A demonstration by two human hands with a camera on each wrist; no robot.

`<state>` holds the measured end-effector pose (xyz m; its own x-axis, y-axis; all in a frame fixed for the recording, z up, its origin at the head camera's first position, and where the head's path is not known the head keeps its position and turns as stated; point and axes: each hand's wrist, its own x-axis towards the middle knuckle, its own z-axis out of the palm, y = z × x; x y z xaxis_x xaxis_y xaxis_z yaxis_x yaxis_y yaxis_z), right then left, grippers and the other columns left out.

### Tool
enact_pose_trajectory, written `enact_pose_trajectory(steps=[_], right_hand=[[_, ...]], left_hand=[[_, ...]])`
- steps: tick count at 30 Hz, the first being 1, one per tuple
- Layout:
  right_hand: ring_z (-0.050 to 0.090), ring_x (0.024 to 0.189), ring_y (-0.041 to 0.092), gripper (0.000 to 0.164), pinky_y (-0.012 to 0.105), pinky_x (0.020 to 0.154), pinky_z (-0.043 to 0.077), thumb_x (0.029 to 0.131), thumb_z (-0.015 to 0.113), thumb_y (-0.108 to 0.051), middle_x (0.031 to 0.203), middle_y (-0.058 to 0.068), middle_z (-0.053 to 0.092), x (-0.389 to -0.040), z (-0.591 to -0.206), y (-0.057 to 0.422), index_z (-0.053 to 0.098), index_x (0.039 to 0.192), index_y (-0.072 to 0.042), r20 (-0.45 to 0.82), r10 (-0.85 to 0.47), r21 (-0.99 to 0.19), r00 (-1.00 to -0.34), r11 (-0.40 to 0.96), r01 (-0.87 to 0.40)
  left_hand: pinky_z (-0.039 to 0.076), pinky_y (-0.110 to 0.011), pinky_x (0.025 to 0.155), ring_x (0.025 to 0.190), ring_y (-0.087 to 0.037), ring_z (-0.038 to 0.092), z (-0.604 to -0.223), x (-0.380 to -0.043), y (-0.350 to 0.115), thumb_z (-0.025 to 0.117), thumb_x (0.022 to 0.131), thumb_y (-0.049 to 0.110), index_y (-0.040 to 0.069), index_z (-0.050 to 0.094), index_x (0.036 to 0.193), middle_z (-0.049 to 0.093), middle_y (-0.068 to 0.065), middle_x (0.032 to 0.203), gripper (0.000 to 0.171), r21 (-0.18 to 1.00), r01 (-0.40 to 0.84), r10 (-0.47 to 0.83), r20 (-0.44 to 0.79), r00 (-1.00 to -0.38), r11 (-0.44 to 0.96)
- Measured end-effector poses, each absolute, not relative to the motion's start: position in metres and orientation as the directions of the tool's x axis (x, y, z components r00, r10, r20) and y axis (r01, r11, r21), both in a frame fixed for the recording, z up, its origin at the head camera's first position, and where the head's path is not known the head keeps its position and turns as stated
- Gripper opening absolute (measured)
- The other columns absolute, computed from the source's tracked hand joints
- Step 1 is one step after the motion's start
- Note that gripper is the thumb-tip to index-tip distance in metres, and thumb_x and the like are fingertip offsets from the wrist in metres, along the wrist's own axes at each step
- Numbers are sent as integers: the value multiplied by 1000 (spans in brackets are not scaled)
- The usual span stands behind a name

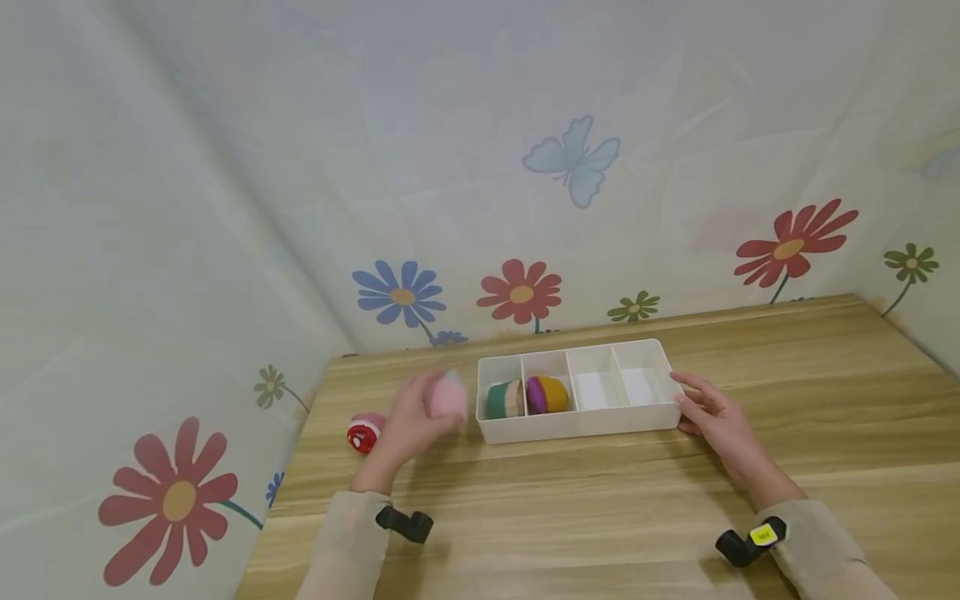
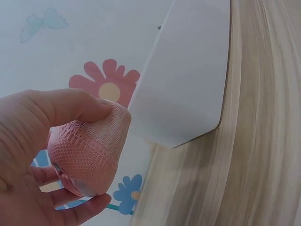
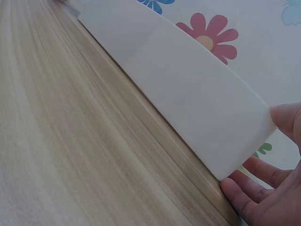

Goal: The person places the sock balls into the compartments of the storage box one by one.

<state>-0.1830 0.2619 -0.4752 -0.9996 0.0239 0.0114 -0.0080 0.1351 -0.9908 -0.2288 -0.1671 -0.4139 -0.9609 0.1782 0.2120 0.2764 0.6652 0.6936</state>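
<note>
My left hand [image 1: 412, 421] holds a rolled pink sock [image 2: 89, 148] just left of a white divided box [image 1: 585, 425]. In the left wrist view, the thumb presses the sock's upper side and the fingers support it from below. The box's leftmost compartment contains a rolled green-and-beige sock [image 1: 504, 400]; beside it, in the second, sits a purple-and-yellow one [image 1: 547, 394]. At the box's right end, my right hand [image 1: 716, 421] grips the corner, thumb at the rim and fingers along the end wall. A red, white and pink rolled sock [image 1: 365, 432] lies left of my left wrist.
The wooden table [image 1: 570, 517] reaches back to a pale cloth backdrop [image 1: 450, 167] printed with flowers and a butterfly. The same cloth hangs along the left side. Black camera mounts [image 1: 405, 523] are strapped to both wrists.
</note>
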Motion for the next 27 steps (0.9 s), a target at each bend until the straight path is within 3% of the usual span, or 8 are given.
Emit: enact_pose_trajectory(steps=[16,27], right_hand=[[56,92,4,56,25,77,51,95,50,-36,133,30,40,-182,-477,262,35,142,-9,10,20,-990,-1000,143,-7],[55,93,3,56,24,78,50,95,50,-37,134,28,39,-183,-476,261,36,142,-11,0,29,-989,-1000,148,4]], left_hand=[[45,-48,88,110,-22,44,-411,-231,-155,80,71,27,13,49,130,47,-1,125,68,701,272,178,207,-962,659],[44,-46,88,108,-21,46,-413,-242,-140,82,68,22,8,52,128,51,-5,123,69,687,384,235,305,-923,617]])
